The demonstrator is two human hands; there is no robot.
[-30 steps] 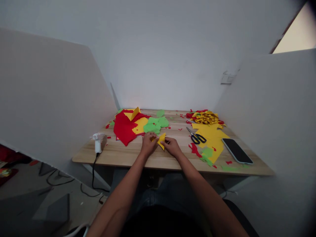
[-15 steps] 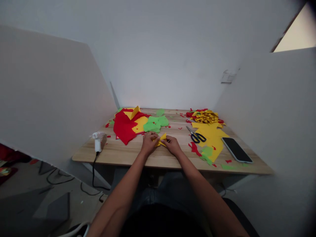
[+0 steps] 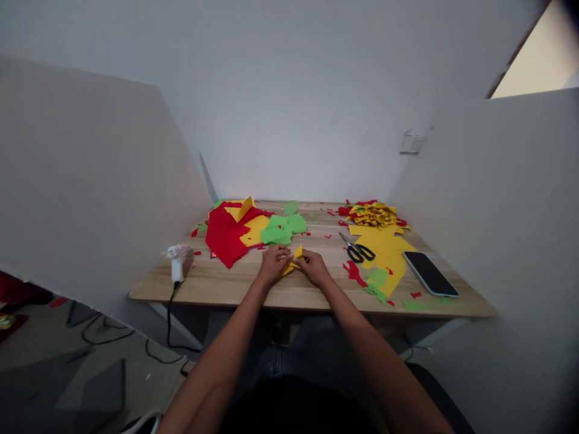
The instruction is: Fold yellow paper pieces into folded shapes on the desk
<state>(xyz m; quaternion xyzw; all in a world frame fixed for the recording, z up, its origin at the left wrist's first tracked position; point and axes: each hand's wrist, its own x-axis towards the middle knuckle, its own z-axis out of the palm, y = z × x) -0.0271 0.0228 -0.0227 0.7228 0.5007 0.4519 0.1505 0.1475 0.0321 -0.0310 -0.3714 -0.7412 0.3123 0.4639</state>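
Between my two hands is a small folded piece of yellow paper [image 3: 298, 254], its pointed tip sticking up near the table's front edge. My left hand [image 3: 274, 265] grips its left side, with the fingers bent over it. The fingers of my right hand [image 3: 314, 266] pinch the right side. Just beyond my left hand lies crumpled green paper [image 3: 284, 228]. Black-handled scissors [image 3: 357, 248] rest to the right of my right hand, their blades pointing away to the left.
Red paper [image 3: 225, 234] over yellow sheets lies at the left back. A white glue gun [image 3: 177, 265] with a cord stands at the left edge. Yellow sheets [image 3: 384, 246], a pile of folded yellow pieces [image 3: 373, 214] and a phone [image 3: 430, 273] are on the right.
My fingers have shifted slightly on the yellow paper, and more of its lower part shows between my hands. The whole view has moved a little.
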